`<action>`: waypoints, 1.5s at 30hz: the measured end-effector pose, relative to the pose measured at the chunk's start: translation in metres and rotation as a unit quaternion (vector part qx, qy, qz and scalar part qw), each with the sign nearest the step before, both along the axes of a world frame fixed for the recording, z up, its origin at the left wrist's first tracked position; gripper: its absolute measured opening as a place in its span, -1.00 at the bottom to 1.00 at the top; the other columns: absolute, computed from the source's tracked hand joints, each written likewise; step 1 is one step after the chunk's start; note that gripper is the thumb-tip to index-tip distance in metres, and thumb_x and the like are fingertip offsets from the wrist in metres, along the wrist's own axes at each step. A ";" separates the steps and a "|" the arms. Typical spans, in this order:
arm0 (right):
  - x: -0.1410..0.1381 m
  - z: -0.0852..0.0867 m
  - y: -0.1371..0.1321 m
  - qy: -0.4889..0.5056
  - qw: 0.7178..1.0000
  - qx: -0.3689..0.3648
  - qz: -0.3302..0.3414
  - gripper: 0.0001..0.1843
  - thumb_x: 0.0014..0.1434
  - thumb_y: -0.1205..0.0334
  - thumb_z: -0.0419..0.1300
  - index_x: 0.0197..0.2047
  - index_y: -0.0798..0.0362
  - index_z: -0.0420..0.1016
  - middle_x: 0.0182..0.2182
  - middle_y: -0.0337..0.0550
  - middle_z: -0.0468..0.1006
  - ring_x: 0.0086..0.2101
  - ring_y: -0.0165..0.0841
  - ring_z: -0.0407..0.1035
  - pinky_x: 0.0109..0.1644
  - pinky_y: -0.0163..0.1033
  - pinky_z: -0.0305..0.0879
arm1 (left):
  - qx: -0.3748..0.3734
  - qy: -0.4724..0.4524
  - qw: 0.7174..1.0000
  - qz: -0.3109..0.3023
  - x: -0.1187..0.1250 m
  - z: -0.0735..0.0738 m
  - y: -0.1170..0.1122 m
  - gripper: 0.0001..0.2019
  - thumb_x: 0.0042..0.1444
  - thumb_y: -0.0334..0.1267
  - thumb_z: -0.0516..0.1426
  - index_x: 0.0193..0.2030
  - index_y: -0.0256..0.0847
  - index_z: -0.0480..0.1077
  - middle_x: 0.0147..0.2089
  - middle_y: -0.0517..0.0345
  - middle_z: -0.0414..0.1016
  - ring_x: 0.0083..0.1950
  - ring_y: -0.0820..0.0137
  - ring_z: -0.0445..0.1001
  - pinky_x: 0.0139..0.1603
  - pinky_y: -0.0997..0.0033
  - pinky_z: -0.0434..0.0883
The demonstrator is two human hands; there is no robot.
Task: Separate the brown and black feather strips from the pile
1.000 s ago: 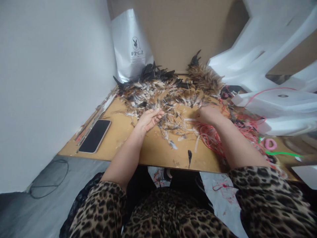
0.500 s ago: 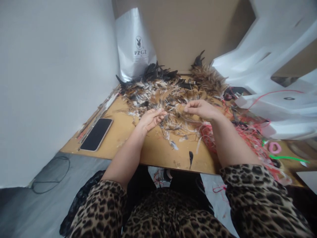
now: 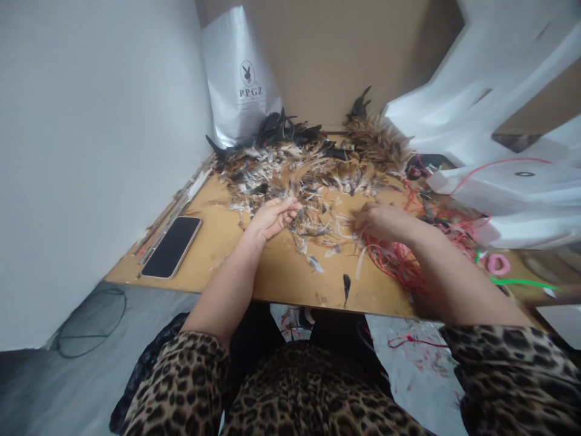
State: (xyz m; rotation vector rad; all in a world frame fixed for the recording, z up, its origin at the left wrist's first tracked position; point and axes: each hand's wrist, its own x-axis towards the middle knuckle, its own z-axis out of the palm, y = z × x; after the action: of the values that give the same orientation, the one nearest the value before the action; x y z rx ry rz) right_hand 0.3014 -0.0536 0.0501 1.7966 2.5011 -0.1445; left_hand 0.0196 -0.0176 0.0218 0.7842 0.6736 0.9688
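Pinching thumb against forefinger, your left hand [image 3: 276, 218] sits palm turned inward at the near edge of the feather pile [image 3: 290, 169], other fingers curled; whether a feather is caught between the tips, you cannot tell from here. Left forearm [image 3: 229, 275] slants up and inward over the table [image 3: 213, 266]. Your right hand [image 3: 379, 221] is lower-knuckled, back upward, fingers bent down just beside the tangled red cords [image 3: 399, 266]; its grip is hidden, cannot tell if anything is held. Right forearm [image 3: 458, 272] angles in from the right, over the cords. Loose feathers lie between your hands. Nearer you, one dark feather [image 3: 347, 287] lies alone. Left of you: a phone [image 3: 172, 247], screen dark. Beyond the pile, a silver bag [image 3: 242, 79] stands by the wall; right of it, a brown feather bundle [image 3: 376, 142].
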 end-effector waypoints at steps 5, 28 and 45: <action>-0.011 0.020 0.003 0.111 0.993 -0.045 -0.021 -0.78 -0.02 0.16 0.12 -0.40 0.06 0.55 -0.43 -0.14 0.53 -0.39 -0.35 0.35 -0.35 -0.32 0.16 | -0.002 -0.017 1.000 -0.004 -0.001 -0.002 0.001 -0.95 0.04 -0.42 0.10 -0.37 -0.38 0.37 -0.43 0.06 0.50 -0.54 0.61 0.41 -0.59 0.71 0.31; -0.084 0.014 0.020 0.425 0.882 -0.195 0.055 -0.63 -0.02 -0.05 0.11 -0.44 0.12 0.43 -0.58 -0.24 0.45 -0.58 -0.53 0.23 -0.45 -0.39 0.16 | 0.072 0.105 0.991 -0.028 0.001 0.005 -0.006 -0.87 -0.10 -0.39 0.21 -0.41 -0.45 0.43 -0.38 -0.09 0.52 -0.49 0.50 0.47 -0.54 0.66 0.35; 0.018 0.006 0.036 0.352 0.923 -0.108 -0.110 -0.55 -0.05 -0.07 0.14 -0.34 0.21 0.50 -0.55 -0.10 0.46 -0.57 -0.50 0.21 -0.45 -0.35 0.14 | -0.032 -0.147 0.969 0.197 -0.031 0.012 0.020 -0.84 0.14 -0.48 -0.04 -0.30 -0.34 0.36 -0.51 0.24 0.29 -0.58 0.77 0.26 -0.59 0.90 0.21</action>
State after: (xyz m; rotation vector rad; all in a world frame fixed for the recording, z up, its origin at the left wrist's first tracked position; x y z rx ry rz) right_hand 0.3195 -0.0177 0.0558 2.1982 2.4976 -1.2264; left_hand -0.0114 0.0020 0.0336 0.4416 0.6077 1.3854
